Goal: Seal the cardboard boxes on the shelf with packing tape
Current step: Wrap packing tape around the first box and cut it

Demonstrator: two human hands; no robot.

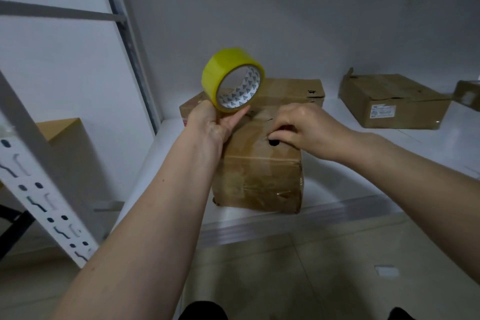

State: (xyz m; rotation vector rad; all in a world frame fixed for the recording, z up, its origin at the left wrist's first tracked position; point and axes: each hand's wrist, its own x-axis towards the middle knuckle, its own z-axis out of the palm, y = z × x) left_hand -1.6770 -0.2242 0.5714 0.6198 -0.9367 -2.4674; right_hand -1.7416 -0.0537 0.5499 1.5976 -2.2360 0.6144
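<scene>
1. The left hand (211, 122) grips a roll of tape (233, 80) between thumb and fingers and holds it upright above the far edge of the nearest box (259, 163).
2. The right hand (302, 128) rests on top of that box with its fingers curled down against the cardboard; whether it pinches a loose tape end cannot be told.
3. The nearest box stands at the front of the shelf (363, 205), with a second box (285, 91) touching it behind.
4. A flatter box (394, 101) lies well apart to the right on the same shelf, and part of another box (467, 95) shows at the right edge.
5. The task looks early: no fresh strip is clearly laid across the nearest box, and the other boxes appear untouched, so most of the sealing is probably left.
6. The nearest box is worn brown cardboard, creased and dented, with shiny patches of old clear tape on its front and a dark hole in its top near the right fingers.
7. The roll is a glossy yellow ring around a white printed core.
8. The shelf is smooth and white, carried by a pale metal upright (39, 187) with slotted holes.
</scene>
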